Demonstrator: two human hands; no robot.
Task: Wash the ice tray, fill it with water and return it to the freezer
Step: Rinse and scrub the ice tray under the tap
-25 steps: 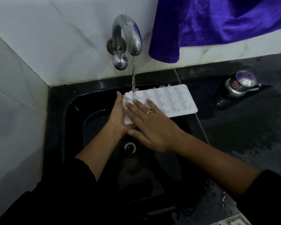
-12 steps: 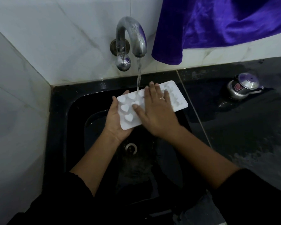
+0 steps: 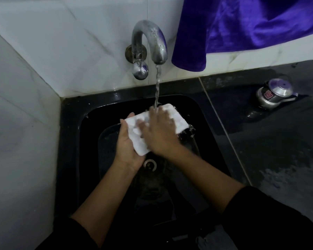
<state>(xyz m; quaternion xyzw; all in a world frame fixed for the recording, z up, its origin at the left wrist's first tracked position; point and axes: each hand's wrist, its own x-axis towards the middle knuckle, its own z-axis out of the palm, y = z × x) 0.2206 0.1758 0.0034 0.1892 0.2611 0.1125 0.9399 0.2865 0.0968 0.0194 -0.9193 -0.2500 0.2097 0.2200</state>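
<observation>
White ice tray (image 3: 177, 121) held over the black sink (image 3: 70, 127), under the stream from the faucet (image 3: 148, 38). Left hand (image 3: 128, 147) cups the tray's near end from beneath, fingers wrapped round its edge. Right hand (image 3: 161, 130) lies flat on top, fingers spread, water striking them. Tray surface blurred. Small metal pot (image 3: 275, 94) stands on the wet table (image 3: 278, 159).

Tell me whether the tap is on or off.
On. A stream of water runs from the tap onto the right hand and the ice tray over the sink.
</observation>
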